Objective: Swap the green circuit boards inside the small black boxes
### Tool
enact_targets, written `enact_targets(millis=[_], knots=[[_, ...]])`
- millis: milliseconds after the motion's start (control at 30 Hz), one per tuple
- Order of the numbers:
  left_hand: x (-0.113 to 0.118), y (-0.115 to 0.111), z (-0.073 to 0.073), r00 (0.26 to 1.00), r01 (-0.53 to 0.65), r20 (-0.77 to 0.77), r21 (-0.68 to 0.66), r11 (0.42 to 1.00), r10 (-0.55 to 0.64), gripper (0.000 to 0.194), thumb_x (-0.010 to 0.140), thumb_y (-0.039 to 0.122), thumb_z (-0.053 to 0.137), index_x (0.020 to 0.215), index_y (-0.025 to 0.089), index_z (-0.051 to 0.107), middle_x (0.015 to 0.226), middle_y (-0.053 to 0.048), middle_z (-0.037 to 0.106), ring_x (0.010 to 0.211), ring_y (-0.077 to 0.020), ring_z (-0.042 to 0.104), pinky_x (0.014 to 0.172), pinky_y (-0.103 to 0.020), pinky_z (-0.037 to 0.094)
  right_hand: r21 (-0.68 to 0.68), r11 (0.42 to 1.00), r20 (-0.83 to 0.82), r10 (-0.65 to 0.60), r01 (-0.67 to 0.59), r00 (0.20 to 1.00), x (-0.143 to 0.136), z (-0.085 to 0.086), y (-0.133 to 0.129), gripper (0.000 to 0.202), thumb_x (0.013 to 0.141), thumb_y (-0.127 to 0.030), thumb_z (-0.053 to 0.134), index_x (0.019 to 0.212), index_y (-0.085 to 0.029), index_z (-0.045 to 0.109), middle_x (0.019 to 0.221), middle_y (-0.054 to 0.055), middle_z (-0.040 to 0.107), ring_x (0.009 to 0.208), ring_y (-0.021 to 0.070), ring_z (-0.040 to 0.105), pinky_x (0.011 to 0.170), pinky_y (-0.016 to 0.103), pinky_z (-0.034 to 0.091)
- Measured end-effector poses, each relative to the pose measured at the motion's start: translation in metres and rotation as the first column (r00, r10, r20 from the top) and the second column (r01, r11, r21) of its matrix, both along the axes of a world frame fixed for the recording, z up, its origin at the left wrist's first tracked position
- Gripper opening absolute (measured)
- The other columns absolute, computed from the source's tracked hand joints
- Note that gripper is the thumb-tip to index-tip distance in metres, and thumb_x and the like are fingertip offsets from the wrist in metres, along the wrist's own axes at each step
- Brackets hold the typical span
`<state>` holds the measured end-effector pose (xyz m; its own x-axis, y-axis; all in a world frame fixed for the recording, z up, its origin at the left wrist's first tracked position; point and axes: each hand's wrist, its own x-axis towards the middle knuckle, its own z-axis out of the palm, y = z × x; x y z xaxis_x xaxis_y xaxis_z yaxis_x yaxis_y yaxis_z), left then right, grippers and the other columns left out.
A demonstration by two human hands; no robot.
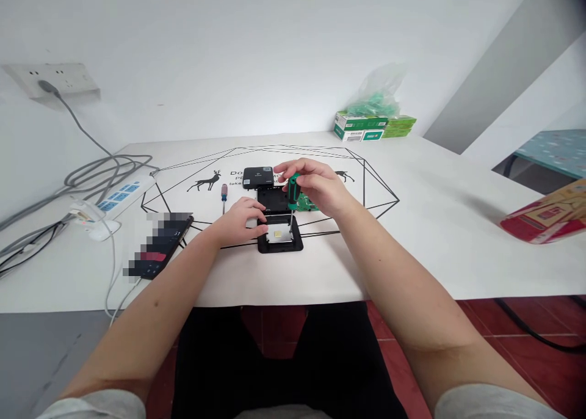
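Observation:
My right hand [319,185] grips the green and black handle of a screwdriver [293,192], held nearly upright. Its shaft points down to the right side of a silver metal plate [284,231] with a yellowish square on it. That plate sits in a black plastic housing [296,245] lying flat on the table. My left hand [243,221] holds the housing at its left side, with the thumb at the plate's edge and the fingers by the upper corner. Behind lie a black casing part [270,200] and a green circuit board [307,201], partly hidden by my right hand.
A second screwdriver [224,193] and a black box-shaped cover [256,176] lie beyond my left hand. A phone [167,242], power strip [126,194] and cables are at left. Green-and-white boxes [359,127] stand by the wall; a red package [540,220] is at right.

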<state>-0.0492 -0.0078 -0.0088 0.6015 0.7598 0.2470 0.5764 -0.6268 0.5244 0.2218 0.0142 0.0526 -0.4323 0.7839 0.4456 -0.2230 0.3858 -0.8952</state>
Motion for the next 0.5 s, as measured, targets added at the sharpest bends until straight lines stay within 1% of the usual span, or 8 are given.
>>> enact_targets(millis=[100, 200, 267, 367, 400, 433, 500], knots=[[-0.0005, 0.0002, 0.0001, 1.0, 0.004, -0.008, -0.002, 1.0, -0.004, 0.027, 0.096, 0.053, 0.071, 0.1, 0.028, 0.081, 0.135, -0.011, 0.072, 0.14, -0.0368, 0.054, 0.122, -0.061, 0.046, 0.103, 0.991, 0.038, -0.087, 0.083, 0.995, 0.0004, -0.0018, 0.004, 0.018, 0.081, -0.025, 0.063, 0.089, -0.025, 0.078, 0.108, 0.005, 0.068, 0.109, 0.025, 0.064, 0.095, 0.044, 0.054], [-0.001, 0.0005, -0.0002, 1.0, 0.003, -0.017, -0.003, 1.0, -0.003, 0.027, 0.097, 0.053, 0.071, 0.1, 0.028, 0.081, 0.135, -0.012, 0.071, 0.141, -0.0368, 0.053, 0.122, -0.061, 0.046, 0.097, 0.991, 0.028, -0.097, 0.094, 0.995, -0.0002, -0.0018, 0.005, 0.017, 0.082, -0.024, 0.062, 0.086, -0.024, 0.078, 0.103, 0.005, 0.063, 0.101, 0.023, 0.062, 0.089, 0.041, 0.052], [-0.0011, 0.0007, -0.0007, 1.0, 0.006, -0.019, 0.001, 1.0, -0.006, 0.027, 0.097, 0.052, 0.07, 0.1, 0.027, 0.08, 0.135, -0.012, 0.071, 0.14, -0.0368, 0.053, 0.121, -0.061, 0.046, 0.077, 0.993, -0.016, -0.084, 0.085, 0.996, -0.0008, -0.0015, 0.0042, 0.012, 0.081, -0.023, 0.064, 0.083, -0.024, 0.076, 0.102, 0.004, 0.064, 0.099, 0.0222, 0.062, 0.087, 0.04, 0.052], [-0.0011, 0.0011, -0.0015, 1.0, 0.012, -0.018, 0.007, 1.0, -0.012, 0.027, 0.097, 0.052, 0.07, 0.1, 0.027, 0.08, 0.135, -0.012, 0.071, 0.14, -0.0366, 0.054, 0.121, -0.06, 0.047, 0.054, 0.997, -0.068, -0.06, 0.064, 0.996, -0.0021, -0.0029, 0.0033, 0.003, 0.082, -0.025, 0.071, 0.083, -0.023, 0.073, 0.103, 0.004, 0.071, 0.099, 0.0215, 0.065, 0.088, 0.04, 0.053], [-0.001, 0.0012, -0.0016, 1.0, 0.011, -0.018, 0.009, 1.0, -0.011, 0.027, 0.098, 0.052, 0.07, 0.1, 0.027, 0.08, 0.134, -0.012, 0.071, 0.14, -0.0365, 0.054, 0.121, -0.06, 0.047, 0.05, 0.997, -0.07, -0.048, 0.052, 0.996, -0.0029, -0.004, 0.0033, 0.006, 0.083, -0.028, 0.076, 0.084, -0.023, 0.071, 0.105, 0.005, 0.073, 0.098, 0.021, 0.067, 0.087, 0.039, 0.054], [-0.001, 0.0013, -0.0015, 1.0, 0.01, -0.019, 0.012, 1.0, -0.01, 0.027, 0.098, 0.052, 0.07, 0.101, 0.027, 0.08, 0.134, -0.012, 0.071, 0.14, -0.0364, 0.054, 0.121, -0.06, 0.047, 0.047, 0.998, -0.066, -0.034, 0.037, 0.997, -0.0038, -0.0053, 0.0036, 0.014, 0.082, -0.03, 0.081, 0.085, -0.023, 0.069, 0.107, 0.005, 0.074, 0.097, 0.0203, 0.068, 0.086, 0.039, 0.055], [-0.0009, 0.0013, -0.001, 1.0, 0.01, -0.02, 0.015, 1.0, -0.009, 0.028, 0.098, 0.052, 0.069, 0.101, 0.027, 0.08, 0.134, -0.012, 0.072, 0.14, -0.0361, 0.054, 0.121, -0.059, 0.046, 0.041, 0.999, -0.064, -0.008, 0.011, 0.998, -0.0061, -0.0081, 0.0043, 0.034, 0.075, -0.032, 0.093, 0.084, -0.023, 0.062, 0.109, 0.004, 0.076, 0.094, 0.0188, 0.07, 0.085, 0.038, 0.057]])
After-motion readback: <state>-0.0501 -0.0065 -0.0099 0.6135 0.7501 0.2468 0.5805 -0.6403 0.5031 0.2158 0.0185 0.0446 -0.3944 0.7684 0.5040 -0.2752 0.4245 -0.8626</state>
